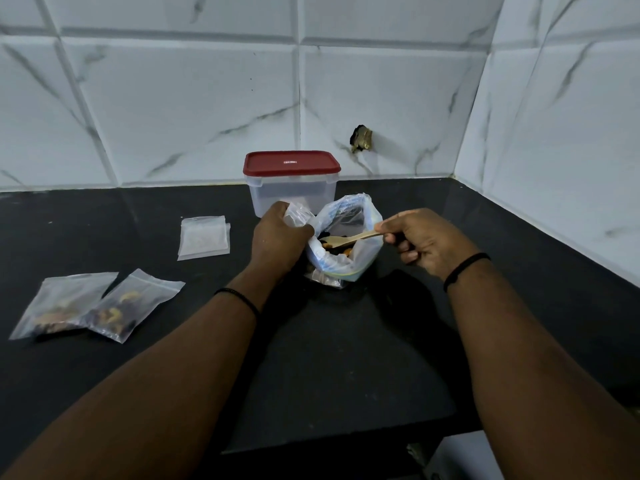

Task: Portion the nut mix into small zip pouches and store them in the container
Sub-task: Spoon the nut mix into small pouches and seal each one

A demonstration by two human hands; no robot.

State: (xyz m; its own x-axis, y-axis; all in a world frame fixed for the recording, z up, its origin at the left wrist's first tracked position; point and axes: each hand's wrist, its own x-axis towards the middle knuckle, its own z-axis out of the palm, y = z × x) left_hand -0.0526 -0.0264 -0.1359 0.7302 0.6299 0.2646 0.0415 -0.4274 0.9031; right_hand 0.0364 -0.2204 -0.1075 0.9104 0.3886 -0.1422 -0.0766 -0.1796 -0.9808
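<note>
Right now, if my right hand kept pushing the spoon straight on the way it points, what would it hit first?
The right hand aims the wooden spoon leftward into the big bag; it would probably meet the nut mix first, though depth is unclear.

My left hand (277,233) is gripping a small clear pouch (297,213) at the rim of the big nut bag (346,237) in the middle of the frame. My right hand (426,245) is pinching a wooden spoon (346,239), its bowl lying inside the bag over the nuts. Behind the bag the red-lidded container (292,181) is standing shut. Left of centre empty pouches (204,237) are lying stacked; at lower left two filled pouches (97,303) are lying on the black counter (346,358), overlapping.
</note>
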